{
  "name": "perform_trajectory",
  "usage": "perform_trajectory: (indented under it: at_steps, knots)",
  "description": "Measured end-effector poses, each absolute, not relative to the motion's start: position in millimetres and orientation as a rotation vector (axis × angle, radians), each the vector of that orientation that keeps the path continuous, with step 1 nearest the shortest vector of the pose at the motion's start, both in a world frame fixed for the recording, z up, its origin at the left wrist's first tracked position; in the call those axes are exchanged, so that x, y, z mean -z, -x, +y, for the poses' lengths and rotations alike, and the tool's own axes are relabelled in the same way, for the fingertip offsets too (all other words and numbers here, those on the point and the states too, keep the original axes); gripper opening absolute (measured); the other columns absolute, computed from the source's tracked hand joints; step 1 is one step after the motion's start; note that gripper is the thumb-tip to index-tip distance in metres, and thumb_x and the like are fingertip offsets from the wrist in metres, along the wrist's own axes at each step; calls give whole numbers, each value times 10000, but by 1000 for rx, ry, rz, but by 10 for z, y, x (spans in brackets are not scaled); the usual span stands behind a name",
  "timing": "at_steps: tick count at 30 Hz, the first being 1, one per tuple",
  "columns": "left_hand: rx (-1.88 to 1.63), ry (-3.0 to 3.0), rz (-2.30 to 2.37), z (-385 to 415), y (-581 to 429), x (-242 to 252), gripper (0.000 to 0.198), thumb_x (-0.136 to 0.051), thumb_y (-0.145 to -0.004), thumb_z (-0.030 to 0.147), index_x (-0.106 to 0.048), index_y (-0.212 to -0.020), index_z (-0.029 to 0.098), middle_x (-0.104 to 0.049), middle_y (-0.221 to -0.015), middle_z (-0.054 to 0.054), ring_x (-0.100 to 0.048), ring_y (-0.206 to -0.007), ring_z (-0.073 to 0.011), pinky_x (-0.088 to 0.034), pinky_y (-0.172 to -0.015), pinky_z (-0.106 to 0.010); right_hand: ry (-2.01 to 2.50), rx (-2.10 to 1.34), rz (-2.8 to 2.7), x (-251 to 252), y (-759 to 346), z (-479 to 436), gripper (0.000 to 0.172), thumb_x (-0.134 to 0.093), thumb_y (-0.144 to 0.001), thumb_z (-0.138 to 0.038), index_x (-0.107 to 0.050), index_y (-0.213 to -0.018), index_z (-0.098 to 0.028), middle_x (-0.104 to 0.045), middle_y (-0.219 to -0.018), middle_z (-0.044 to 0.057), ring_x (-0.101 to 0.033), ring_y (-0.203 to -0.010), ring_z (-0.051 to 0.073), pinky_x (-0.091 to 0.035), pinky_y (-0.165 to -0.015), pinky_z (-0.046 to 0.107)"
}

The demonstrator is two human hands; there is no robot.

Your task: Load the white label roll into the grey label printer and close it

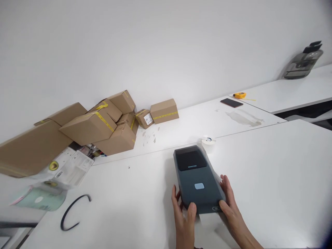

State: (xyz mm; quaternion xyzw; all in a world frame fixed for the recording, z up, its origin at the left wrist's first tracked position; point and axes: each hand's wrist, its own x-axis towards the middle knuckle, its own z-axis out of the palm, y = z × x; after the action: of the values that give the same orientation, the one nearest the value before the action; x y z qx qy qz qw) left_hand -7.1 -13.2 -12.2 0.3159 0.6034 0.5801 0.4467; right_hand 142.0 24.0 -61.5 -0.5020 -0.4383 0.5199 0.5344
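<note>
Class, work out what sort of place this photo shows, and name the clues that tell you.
Probably a parcel packing or shipping room: taped cardboard boxes piled against the wall, a dark label printer on the white table, and a label roll behind it.

A matt dark-grey plastic label printer (197,180) with a glossy black window rests on a smooth white bench (272,173), near brown cardboard boxes (103,124) bound in yellow tape.
</note>
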Motion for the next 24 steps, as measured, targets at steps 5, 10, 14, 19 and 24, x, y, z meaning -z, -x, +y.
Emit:
perform_trajectory:
  at_steps: [5,10,14,19,24]
  knots:
    - [-1393,-656,1706,-577,119,320,637,-661,-681,714,-618,-1018,175,-656,-904,-87,-619,-700,-155,-488,-618,-247,1194,-1228,-979,634,-1452,172,859,-525,-847,-641,-109,-1549,-374,-170,-1631,77,-242,-1460,361,-379,-1083,567]
    - [-1043,-525,1327,-527,-63,220,716,-629,-558,838,-624,-654,128,-595,-612,-37,-448,-392,-70,-273,-373,-212,1208,-1203,-981,624,-1464,173,836,-535,-848,-629,-165,-1540,-343,-211,-1617,94,-275,-1448,348,-360,-1104,545]
    - [-1038,-615,1301,-387,-173,88,632,-740,-523,748,-593,-614,139,-507,-483,22,-373,-365,-49,-229,-375,-202,1186,-1170,-995,644,-1458,185,816,-554,-850,-607,-193,-1529,-335,-198,-1622,92,-259,-1456,335,-336,-1125,532]
    - [-1111,-781,1433,-418,-195,252,658,-650,-570,819,-480,-549,184,-417,-433,48,-321,-373,-55,-243,-396,-214,1259,-1054,-1054,552,-1475,123,770,-527,-875,-579,-207,-1527,-323,-249,-1598,113,-391,-1380,364,-436,-1029,545]
    - [-1184,-947,1593,-483,-172,365,664,-575,-629,841,-425,-483,211,-385,-438,35,-313,-408,-82,-290,-430,-248,1155,-408,-1582,162,-1538,137,422,-576,-884,-356,-544,-1305,-368,-304,-1579,12,-258,-1434,383,-325,-1082,598]
